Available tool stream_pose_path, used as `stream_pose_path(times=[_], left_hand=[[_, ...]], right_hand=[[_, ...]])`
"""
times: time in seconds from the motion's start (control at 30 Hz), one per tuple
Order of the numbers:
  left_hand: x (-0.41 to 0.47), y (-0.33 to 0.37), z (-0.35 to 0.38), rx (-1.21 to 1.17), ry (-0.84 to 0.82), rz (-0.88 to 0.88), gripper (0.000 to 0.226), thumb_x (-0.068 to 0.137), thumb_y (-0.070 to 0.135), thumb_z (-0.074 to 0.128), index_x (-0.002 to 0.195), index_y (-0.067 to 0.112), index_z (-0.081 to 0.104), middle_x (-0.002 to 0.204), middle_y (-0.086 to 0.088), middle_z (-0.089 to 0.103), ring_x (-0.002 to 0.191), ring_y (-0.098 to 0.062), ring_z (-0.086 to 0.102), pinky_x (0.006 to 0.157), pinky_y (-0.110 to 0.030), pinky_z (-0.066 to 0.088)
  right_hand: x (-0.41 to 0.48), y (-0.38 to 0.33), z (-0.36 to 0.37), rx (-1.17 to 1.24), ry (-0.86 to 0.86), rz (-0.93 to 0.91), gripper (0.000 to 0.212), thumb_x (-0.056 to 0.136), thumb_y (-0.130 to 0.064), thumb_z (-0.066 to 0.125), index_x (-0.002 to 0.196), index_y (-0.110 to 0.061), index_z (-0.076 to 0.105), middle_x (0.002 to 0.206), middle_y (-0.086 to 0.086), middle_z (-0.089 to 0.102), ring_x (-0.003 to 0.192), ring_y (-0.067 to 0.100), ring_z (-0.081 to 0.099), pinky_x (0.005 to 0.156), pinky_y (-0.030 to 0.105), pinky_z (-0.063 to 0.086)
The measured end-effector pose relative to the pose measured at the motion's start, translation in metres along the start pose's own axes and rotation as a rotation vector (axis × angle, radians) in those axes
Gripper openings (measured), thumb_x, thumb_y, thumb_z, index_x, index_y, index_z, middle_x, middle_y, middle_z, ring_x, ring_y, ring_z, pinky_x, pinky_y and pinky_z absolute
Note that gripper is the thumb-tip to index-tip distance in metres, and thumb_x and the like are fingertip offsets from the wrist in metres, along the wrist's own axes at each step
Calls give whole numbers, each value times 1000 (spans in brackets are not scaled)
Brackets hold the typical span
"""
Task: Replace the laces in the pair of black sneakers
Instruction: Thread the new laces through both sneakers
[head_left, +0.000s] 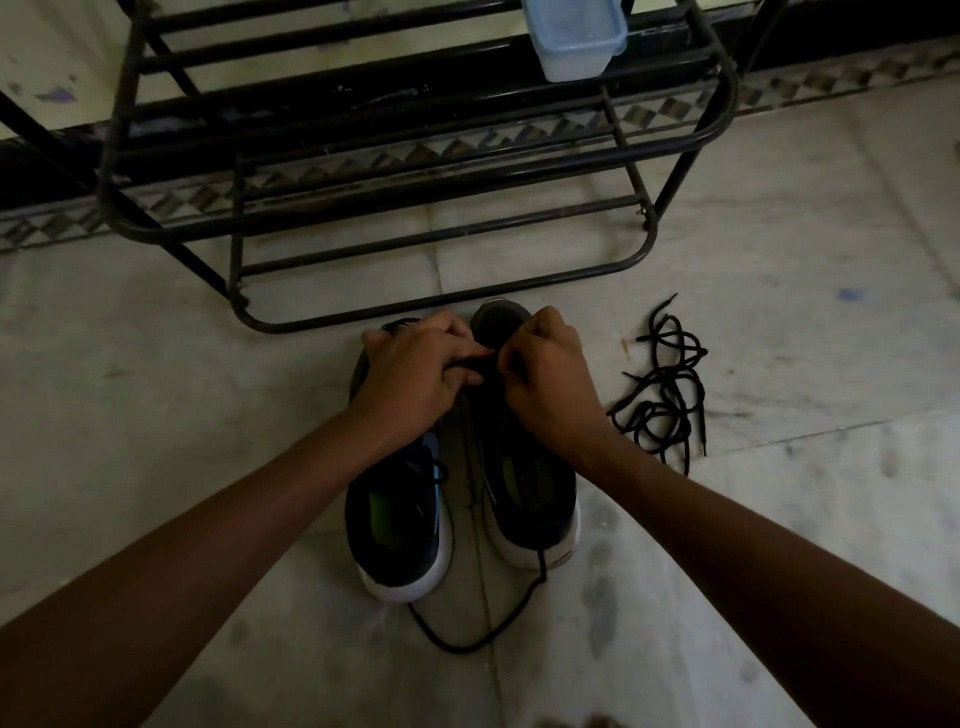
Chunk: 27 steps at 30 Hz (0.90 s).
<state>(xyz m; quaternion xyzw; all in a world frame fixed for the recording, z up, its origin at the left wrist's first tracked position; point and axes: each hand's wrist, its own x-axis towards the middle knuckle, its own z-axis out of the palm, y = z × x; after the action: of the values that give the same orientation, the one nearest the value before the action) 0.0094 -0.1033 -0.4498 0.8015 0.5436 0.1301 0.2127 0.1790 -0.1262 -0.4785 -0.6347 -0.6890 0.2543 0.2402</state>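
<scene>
Left hand (415, 379) and right hand (550, 389), fingers curled, pinch a thin black lace (470, 365) over the black white-soled sneakers (400, 525); tangled black laces (665, 400) lie nearby on the pale floor (779, 519).

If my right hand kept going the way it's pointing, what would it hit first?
Probably the left hand; it and the right hand pinch the lace close together, though depth is unclear.

On my feed I see two arms, both bare from the bottom edge of the frame onward. The left forearm (208, 545) and right forearm (753, 545) are lean and smooth in the dim light. The left hand (415, 374) and right hand (550, 384) are ungloved, with bare fingers (452, 330).
</scene>
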Motion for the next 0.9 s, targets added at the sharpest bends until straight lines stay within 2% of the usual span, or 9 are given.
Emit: stream_pose_path(times=[0.13, 0.27, 0.37, 0.5, 0.57, 0.6, 0.67, 0.77, 0.9], left_hand=[[-2, 5, 3, 174, 5, 5, 31, 93, 16, 68, 113, 38, 75, 117, 15, 58, 112, -10, 54, 76, -34, 14], [-1, 6, 8, 143, -15, 27, 28, 94, 13, 66, 114, 30, 75, 120, 10, 58, 119, -11, 54, 95, -47, 32], [0, 4, 11, 198, 20, 41, 29, 92, 20, 72, 118, 33, 73, 121, 11, 58, 121, -11, 50, 92, -46, 30], [1, 4, 14, 287, 51, 11, 56, 81, 31, 81, 130, 34, 54, 129, 8, 50, 120, -17, 47, 79, -34, 12], [4, 2, 14, 277, 30, 9, 71, 79, 28, 82, 139, 33, 44, 140, 6, 43, 127, -18, 43, 83, -38, 19], [5, 2, 14, 277, 6, 18, 76, 80, 26, 80, 144, 34, 41, 147, 8, 38, 133, -18, 39, 84, -41, 24], [8, 0, 14, 287, -48, 31, 77, 84, 25, 77, 149, 36, 37, 159, 10, 30, 141, -17, 33, 89, -44, 28], [11, -2, 13, 295, -81, 17, 76, 86, 29, 75, 152, 37, 38, 163, 11, 28, 144, -16, 31, 95, -47, 31], [13, 0, 12, 303, -90, -3, 76, 87, 30, 74, 153, 36, 38, 163, 14, 29, 144, -15, 30, 96, -46, 28]], right_hand=[[-5, -2, 1, -20, 42, -17, 3, 89, -4, 59, 87, -7, 59, 112, 9, 43, 91, 24, 49, 75, 38, 52], [-7, 6, -10, 76, 215, 19, 10, 90, 6, 56, 92, -4, 57, 117, 9, 42, 80, 3, 46, 71, 16, 50], [-10, 9, -22, 193, 401, 73, 16, 90, 8, 58, 90, -7, 55, 111, 8, 51, 89, 1, 47, 78, 10, 46], [-10, -3, -41, 849, 398, 208, 8, 98, 4, 50, 94, -3, 52, 102, 13, 69, 97, 20, 70, 89, 37, 59], [-8, -14, -51, 1251, 266, 238, 9, 103, 0, 44, 100, -7, 49, 90, 16, 68, 78, 24, 69, 78, 40, 61], [-7, -17, -56, 1287, 226, 232, 10, 104, 0, 42, 101, -8, 48, 84, 14, 66, 69, 20, 64, 68, 36, 58], [0, -17, -66, 1045, 204, 159, 9, 103, -1, 43, 99, -8, 47, 80, 10, 65, 61, 10, 57, 55, 25, 48], [19, -3, -85, 280, 135, -86, 4, 98, -9, 53, 96, -9, 50, 84, 7, 67, 70, 12, 62, 58, 24, 48], [24, 10, -91, -465, -432, -57, 39, 89, -38, 71, 125, -30, 56, 112, -2, 63, 116, 23, 52, 98, 52, 43]])
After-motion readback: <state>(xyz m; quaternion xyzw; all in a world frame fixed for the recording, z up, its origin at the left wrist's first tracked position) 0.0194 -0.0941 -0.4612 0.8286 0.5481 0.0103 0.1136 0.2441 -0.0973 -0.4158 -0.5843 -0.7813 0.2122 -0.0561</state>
